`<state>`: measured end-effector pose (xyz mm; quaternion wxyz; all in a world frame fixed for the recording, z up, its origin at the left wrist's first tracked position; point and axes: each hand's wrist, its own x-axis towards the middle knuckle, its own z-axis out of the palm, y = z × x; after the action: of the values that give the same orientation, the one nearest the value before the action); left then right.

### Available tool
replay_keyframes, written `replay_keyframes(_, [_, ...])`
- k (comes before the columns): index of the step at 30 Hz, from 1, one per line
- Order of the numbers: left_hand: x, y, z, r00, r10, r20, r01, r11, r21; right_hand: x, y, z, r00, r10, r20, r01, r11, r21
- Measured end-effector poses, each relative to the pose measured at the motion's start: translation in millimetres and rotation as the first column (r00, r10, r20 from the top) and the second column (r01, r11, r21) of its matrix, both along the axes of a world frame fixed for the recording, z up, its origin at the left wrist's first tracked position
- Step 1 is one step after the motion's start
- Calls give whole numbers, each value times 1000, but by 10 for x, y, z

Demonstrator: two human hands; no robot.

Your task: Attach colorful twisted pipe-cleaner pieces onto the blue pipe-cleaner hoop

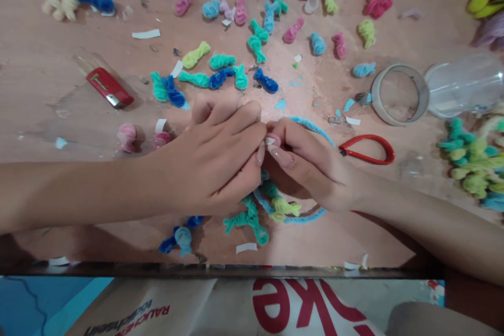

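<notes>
My left hand [220, 152] and my right hand [311, 163] meet over the middle of the table, fingertips pinched together. A tiny white piece [270, 141] shows between the fingertips; whatever else they grip is hidden. Beneath the hands lies a ring of light blue pipe cleaner [315, 127], partly covered by them. Twisted green pipe cleaner pieces [252, 220] and a yellow-green one [284, 208] rest by its lower left side. A red-handled tool [366, 137] lies just right of the ring, its working end out of sight behind my right hand.
Many small twisted pipe cleaner pieces, such as a dark blue one [266, 81], are scattered beyond my hands. A red lighter [106, 85] lies left. At right are a tape roll [377, 95], a clear plastic cup [460, 86] and a green-yellow pile [474, 163]. The table edge [220, 271] runs nearest me.
</notes>
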<state>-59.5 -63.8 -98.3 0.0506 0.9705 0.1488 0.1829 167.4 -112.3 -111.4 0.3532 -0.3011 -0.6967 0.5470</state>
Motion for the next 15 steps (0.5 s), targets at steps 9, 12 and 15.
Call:
replay_keyframes(9, [0,-21,-21,999,25,-21,-24,1000,17,0,-18,-22,999,-20,45,20,1000,6])
replay_keyframes(12, [-7,-9,-31,1000,12,-23,-11,999,39,6,-17,-30,997,-29,72,30,999,-14])
replay_keyframes(15, [-12,21,2,997,1,-83,6,997,77,5,-11,-41,996,-40,74,43,999,-28])
